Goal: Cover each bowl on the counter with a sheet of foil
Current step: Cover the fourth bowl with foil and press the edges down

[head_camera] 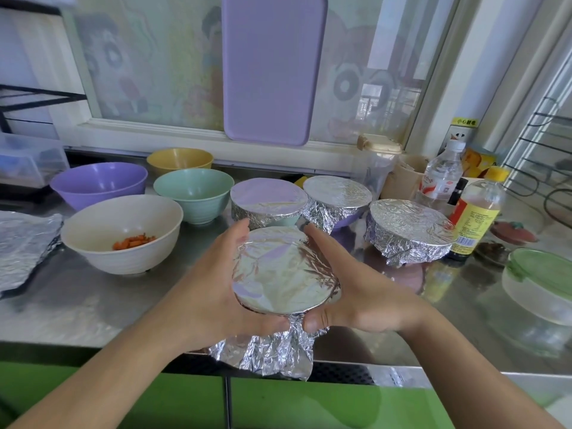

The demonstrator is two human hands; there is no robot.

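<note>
Three foil-capped bowls (335, 196) crowd behind; white bowl (122, 232) holds carrot bits (133, 241); our left hand (213, 289) and right hand (349, 292) clasp the foil-wrapped bowl (283, 270).

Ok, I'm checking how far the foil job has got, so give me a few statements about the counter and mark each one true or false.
1. Both hands, left hand and right hand, hold the foil-covered bowl at the front. True.
2. The white bowl with orange food pieces is already covered. False: it is open, no foil on it.
3. Three more foil-covered bowls stand behind the held one. True.
4. The purple bowl, green bowl and yellow bowl on the left are covered. False: all three are uncovered.
5. A loose sheet of foil lies at the left edge of the counter. True.
</note>
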